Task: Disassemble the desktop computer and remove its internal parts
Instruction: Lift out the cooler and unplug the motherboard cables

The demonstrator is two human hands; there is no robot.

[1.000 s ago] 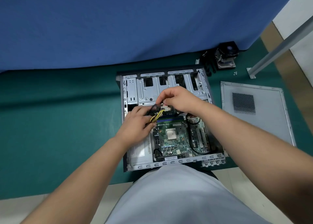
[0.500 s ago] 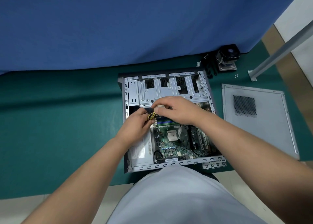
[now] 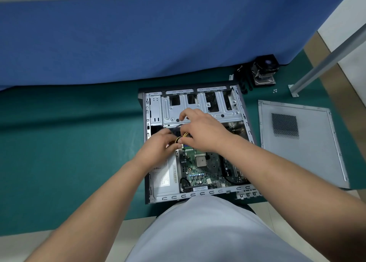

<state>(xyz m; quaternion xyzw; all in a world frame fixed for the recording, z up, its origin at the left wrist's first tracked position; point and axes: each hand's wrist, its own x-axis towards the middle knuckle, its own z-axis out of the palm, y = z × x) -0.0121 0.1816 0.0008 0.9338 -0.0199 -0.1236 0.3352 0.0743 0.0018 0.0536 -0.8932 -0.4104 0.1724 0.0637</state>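
Inside the opened computer case at table centre, left hand and right hand pinch the yellow-black power cable at twelve o'clock of the motherboard; limp wires probably want gripping by the stiff plug.

Even, soft overhead light, slightly dim, throws a faint shadow along the blue curtain base; wide-angle bending curves the edges, and fine detail looks soft throughout.
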